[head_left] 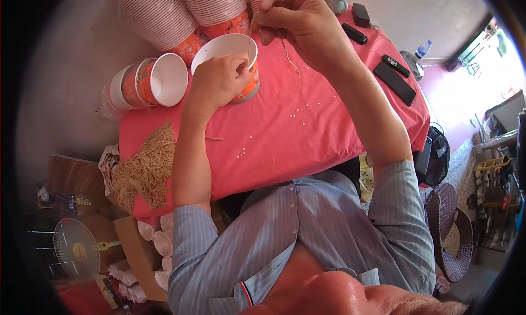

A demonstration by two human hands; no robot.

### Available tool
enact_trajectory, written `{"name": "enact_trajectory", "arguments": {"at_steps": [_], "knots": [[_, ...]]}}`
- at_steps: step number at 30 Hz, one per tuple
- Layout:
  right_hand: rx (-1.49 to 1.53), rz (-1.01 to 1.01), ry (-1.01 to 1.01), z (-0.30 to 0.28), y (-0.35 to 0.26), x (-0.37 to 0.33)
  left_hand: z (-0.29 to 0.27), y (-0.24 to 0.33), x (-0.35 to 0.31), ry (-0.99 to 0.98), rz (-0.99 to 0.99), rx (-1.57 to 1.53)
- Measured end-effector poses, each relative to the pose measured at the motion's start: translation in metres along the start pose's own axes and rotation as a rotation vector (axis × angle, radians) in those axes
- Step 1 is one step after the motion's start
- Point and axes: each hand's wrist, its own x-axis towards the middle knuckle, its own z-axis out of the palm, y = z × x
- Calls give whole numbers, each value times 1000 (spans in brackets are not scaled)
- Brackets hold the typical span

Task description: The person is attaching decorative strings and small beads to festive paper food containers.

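Near the back of the table my left hand [222, 82] is closed in front of a large white and orange paper bucket [253, 83]. It pinches a thin cord [249, 50] that runs upward to my right hand. My right hand [301, 27] is raised higher, its thumb and fingers pressed together on that cord. A loose end of cord [290, 58] hangs below the right hand. Whether anything else is between its fingertips is too small to tell. Small white and reddish beads [296, 115] lie scattered on the pink cloth, several more [241, 152] nearer to me.
A heap of tan cords [148, 164] covers the table's left corner. Stacked paper buckets [170, 79] lie on their sides at the left, with tall wrapped stacks [156, 16] behind. A mug [334, 0], a phone [394, 82] and small black items [355, 33] line the right side.
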Motion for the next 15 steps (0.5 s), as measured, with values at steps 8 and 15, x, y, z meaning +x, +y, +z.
{"name": "enact_trajectory", "arguments": {"at_steps": [8, 15], "knots": [[14, 59, 19, 8, -7, 5, -3, -15, -4, 22, -30, -344], [-27, -9, -32, 5, 6, 12, 30, 2, -21, 269, -89, -405]]}}
